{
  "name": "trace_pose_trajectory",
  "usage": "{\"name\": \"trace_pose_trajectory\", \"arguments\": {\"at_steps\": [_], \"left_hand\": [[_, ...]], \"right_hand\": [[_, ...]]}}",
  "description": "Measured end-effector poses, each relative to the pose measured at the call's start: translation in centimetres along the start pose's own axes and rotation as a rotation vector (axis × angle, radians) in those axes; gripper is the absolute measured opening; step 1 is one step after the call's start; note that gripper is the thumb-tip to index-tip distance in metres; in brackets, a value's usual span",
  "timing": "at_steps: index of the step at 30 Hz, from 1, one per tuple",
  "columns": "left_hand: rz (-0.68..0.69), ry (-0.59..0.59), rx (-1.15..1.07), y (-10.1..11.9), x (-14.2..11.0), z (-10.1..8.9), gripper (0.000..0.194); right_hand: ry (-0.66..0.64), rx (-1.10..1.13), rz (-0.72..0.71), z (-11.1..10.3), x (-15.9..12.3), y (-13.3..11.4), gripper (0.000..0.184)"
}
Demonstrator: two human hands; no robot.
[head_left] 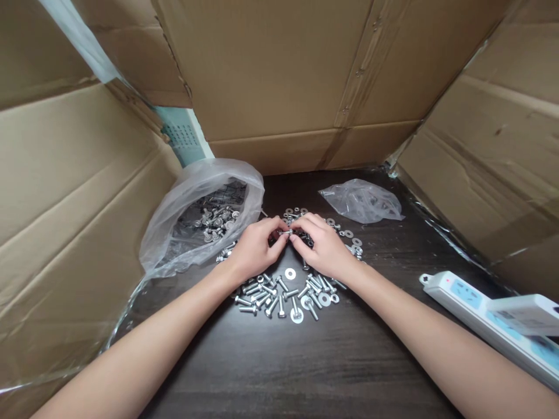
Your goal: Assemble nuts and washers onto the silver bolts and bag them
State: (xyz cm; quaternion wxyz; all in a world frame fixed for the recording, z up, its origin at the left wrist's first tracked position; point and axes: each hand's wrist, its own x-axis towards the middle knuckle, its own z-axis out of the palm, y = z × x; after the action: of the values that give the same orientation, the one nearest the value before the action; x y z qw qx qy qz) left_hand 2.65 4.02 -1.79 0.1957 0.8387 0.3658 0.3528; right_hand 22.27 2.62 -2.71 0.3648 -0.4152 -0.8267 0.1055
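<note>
My left hand point(257, 245) and my right hand point(324, 244) meet above the middle of the table. Between their fingertips is a small silver bolt point(286, 232), pinched from both sides; the fingers cover much of it, so I cannot tell whether a nut or washer is on it. Loose bolts point(282, 302) lie in a heap just below my hands, several flat washers point(297, 315) among them. A single washer point(290, 273) rests between my wrists. Beyond my fingers are more washers and nuts point(297, 210), partly hidden by my hands.
To the left, an open clear plastic bag point(201, 256) contains bolts with washers point(217, 221). A crumpled plastic bag point(364, 201) lies at the back right. A white power strip point(467, 297) with a plugged-in adapter point(524, 314) is at the right. Cardboard walls point(279, 75) enclose the dark table point(262, 366).
</note>
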Motion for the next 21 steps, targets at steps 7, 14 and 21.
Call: {"name": "trace_pose_trajectory", "arguments": {"at_steps": [7,14,21], "left_hand": [[-0.015,-0.003,-0.021,-0.13,-0.01,0.08,0.006],[-0.021,-0.004,-0.005,-0.1,-0.01,0.13,0.008],[-0.017,-0.003,0.0,-0.18,-0.05,0.19,0.007]], "right_hand": [[0.003,0.004,-0.005,-0.06,0.0,-0.01,0.008],[0.014,0.03,0.024,0.0,-0.02,-0.15,0.011],[0.006,0.039,0.009,-0.02,-0.08,-0.17,0.007]]}}
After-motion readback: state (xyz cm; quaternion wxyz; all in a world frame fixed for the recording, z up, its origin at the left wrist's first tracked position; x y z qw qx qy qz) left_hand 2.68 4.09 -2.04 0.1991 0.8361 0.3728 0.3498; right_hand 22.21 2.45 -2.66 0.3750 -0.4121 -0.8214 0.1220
